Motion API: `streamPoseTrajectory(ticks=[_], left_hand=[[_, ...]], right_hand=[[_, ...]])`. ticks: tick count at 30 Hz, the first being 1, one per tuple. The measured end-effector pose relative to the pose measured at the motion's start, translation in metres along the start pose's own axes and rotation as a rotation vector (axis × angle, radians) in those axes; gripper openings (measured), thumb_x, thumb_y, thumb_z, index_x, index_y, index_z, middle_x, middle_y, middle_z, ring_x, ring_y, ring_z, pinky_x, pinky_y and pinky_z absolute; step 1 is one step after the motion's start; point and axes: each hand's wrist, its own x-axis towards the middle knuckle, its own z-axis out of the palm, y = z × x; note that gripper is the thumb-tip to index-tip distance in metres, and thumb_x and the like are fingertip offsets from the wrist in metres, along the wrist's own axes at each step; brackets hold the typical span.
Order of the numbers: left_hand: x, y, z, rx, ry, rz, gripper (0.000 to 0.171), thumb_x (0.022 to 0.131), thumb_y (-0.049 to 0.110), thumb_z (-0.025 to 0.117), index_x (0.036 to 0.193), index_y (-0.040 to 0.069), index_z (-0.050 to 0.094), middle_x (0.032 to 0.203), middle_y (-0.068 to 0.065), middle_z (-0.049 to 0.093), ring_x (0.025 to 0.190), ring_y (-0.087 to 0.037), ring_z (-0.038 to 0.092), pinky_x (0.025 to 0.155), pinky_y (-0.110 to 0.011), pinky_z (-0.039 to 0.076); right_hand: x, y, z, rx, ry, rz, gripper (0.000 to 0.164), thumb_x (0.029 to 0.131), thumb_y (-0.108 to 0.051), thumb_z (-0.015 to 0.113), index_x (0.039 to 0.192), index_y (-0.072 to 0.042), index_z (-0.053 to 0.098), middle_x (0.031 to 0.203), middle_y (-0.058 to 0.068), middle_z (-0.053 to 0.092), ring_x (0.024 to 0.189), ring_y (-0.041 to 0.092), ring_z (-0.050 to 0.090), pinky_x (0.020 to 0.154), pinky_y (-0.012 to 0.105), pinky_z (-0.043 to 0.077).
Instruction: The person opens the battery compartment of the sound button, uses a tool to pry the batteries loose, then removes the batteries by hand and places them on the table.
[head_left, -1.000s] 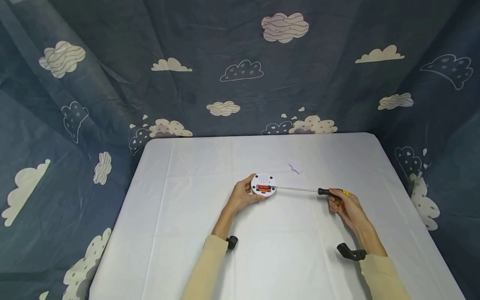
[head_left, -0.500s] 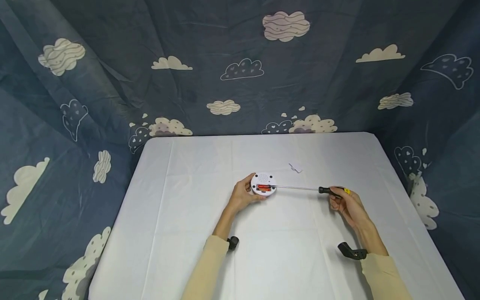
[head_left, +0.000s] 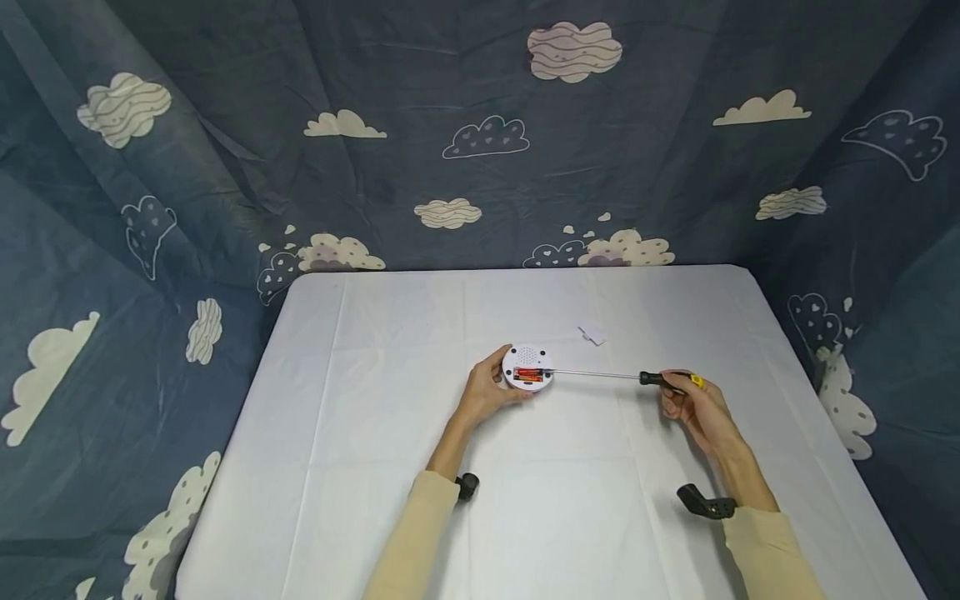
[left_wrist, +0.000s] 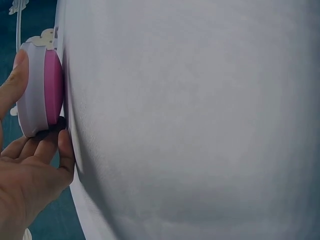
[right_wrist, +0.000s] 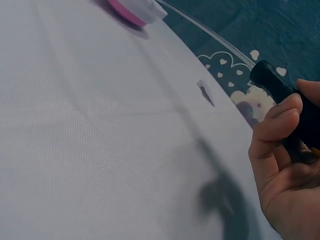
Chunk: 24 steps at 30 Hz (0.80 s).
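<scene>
A round white device with speaker holes and a pink opposite face sits in my left hand, held by its edge between thumb and fingers. Its battery compartment faces up, showing red batteries. In the left wrist view, the thumb lies on the device's white side, with fingers below the rim. My right hand grips the black and yellow handle of a long, thin screwdriver. The screwdriver's tip overlaps the right part of the compartment, at the upper battery. Fingers curl around the dark handle in the right wrist view.
A small white battery cover lies on the white-covered table, beyond the screwdriver shaft. Dark blue cloth with cloud prints hangs behind the table and along both sides.
The upper battery looks slightly raised at the screwdriver's tip. The screwdriver and right hand have shifted slightly, while the left hand keeps its grip on the device.
</scene>
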Motion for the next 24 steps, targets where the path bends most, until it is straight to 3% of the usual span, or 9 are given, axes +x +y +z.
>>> streamPoseTrajectory(ticks=[10,14,17,24], left_hand=[[-0.001,-0.001,0.001,-0.003,0.032,0.000,0.098,0.074,0.001,0.092,0.157,0.001,0.040,0.160,-0.019,0.047,0.149,-0.030,0.046,0.124,-0.040,0.040],[-0.001,-0.001,0.001,-0.014,0.041,0.001,0.097,0.074,0.001,0.092,0.157,0.002,0.040,0.160,-0.019,0.047,0.149,-0.032,0.045,0.125,-0.041,0.039],[-0.001,-0.001,0.002,-0.002,0.049,0.011,0.096,0.074,0.001,0.092,0.156,0.002,0.042,0.159,-0.020,0.048,0.149,-0.033,0.046,0.125,-0.041,0.039],[0.000,-0.002,0.005,0.029,0.061,0.045,0.095,0.073,0.002,0.093,0.155,0.002,0.045,0.158,-0.018,0.050,0.150,-0.032,0.045,0.125,-0.039,0.039]], right_hand=[[-0.001,-0.005,0.000,0.023,0.027,-0.022,0.020,0.109,-0.010,0.051,0.096,-0.012,0.065,0.074,-0.005,0.065,0.057,0.008,0.054,0.052,0.025,0.044],[-0.001,-0.010,0.001,-0.013,0.002,-0.052,0.017,0.108,-0.008,0.051,0.098,-0.010,0.065,0.074,-0.004,0.063,0.056,0.010,0.050,0.052,0.037,0.030],[-0.001,-0.017,0.005,-0.093,0.011,-0.064,0.011,0.107,-0.010,0.056,0.100,-0.008,0.065,0.073,-0.003,0.062,0.054,0.012,0.049,0.053,0.041,0.029],[-0.005,-0.036,0.019,-0.349,0.058,-0.077,0.018,0.105,-0.018,0.063,0.109,-0.001,0.064,0.074,-0.003,0.063,0.056,0.012,0.054,0.052,0.031,0.048]])
